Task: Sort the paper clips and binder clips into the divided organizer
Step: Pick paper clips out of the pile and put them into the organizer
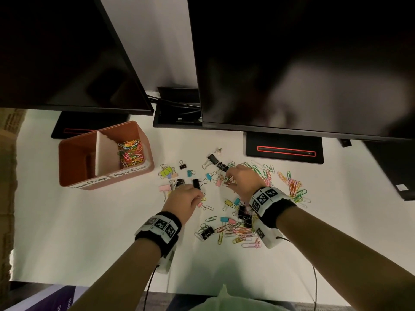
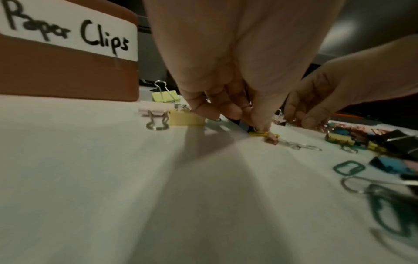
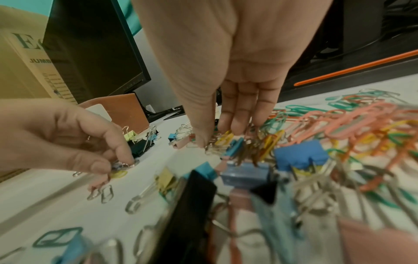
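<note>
Right wrist view: I've got my right hand [image 3: 228,92] bunching a cluster of coloured paper clips [image 3: 226,141] between thumb and straight fingers.
My left hand [image 1: 183,199], fingers curled down, pinches a yellow paper clip [image 2: 260,134] against the white desk [image 1: 89,232]. Loose binder clips [image 1: 243,213] lie between my wrists; the brown organizer [image 1: 74,151] sits far left, paper clips in its right compartment.
</note>
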{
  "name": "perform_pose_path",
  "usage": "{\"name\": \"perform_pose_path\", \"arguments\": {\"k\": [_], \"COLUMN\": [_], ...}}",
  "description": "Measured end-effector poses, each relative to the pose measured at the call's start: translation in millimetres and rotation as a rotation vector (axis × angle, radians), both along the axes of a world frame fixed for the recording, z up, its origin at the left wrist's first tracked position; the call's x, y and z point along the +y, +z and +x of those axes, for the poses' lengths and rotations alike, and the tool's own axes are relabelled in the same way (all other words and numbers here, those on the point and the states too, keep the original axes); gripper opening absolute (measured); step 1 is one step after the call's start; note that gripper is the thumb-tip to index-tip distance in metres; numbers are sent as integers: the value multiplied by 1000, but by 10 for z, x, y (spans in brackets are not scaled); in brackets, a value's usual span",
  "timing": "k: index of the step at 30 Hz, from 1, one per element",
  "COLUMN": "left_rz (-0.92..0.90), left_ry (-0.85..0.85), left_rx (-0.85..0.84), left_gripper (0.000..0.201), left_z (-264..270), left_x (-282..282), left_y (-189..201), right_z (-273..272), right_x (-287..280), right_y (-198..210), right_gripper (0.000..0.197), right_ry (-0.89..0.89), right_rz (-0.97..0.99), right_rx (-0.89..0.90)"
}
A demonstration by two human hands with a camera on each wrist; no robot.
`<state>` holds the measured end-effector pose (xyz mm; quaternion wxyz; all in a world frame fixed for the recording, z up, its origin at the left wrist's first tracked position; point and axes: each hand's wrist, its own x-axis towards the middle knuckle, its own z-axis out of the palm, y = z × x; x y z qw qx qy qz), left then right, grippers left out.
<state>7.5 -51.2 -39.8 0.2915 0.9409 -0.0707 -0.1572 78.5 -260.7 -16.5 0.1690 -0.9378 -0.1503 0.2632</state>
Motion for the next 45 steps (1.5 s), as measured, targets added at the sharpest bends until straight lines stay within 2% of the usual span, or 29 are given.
{"name": "perform_pose_path", "arguments": {"k": [4,12,15,18,21,25,30,35,39,45], "left_rz": [82,110,124,188,265,348,269,111,-21,-1], "left_ry": [-77,-100,-111,-126,-162,-225,-229,-114,-60,-20], "left_rx": [-41,-157,-162,-140,-125,-115,-137,-102,-74,-40], "left_gripper": [15,15,13,14,16,18,24,9,6,19], "left_z": [73,-22,-27,-9,0,-10,-29,-44,-91,-126], "left_x": [4,95,127,98,64,52,70,147,206,236], "left_y": [-2,-51,-44,-2,18,7,-4,-80,-66,-30], "right_z": [35,7,12,28,43,25,3,-2,4,-13], "right_x": [-20,-90,-56,-16,11,23,20,-10,-32,-44], "right_y": [1,-22,22,59,64,62,72,82,91,90], "right_gripper": [21,16,20,32,22,19,20,22,24,23], "right_ry": [45,117,155,158,195,189,184,143,142,146], "right_rz": [-11,25,30,24,-42,-38,-27,11,38,87], "right_rx": [27,-46,-30,-9,2,24,31,78,76,69]}}
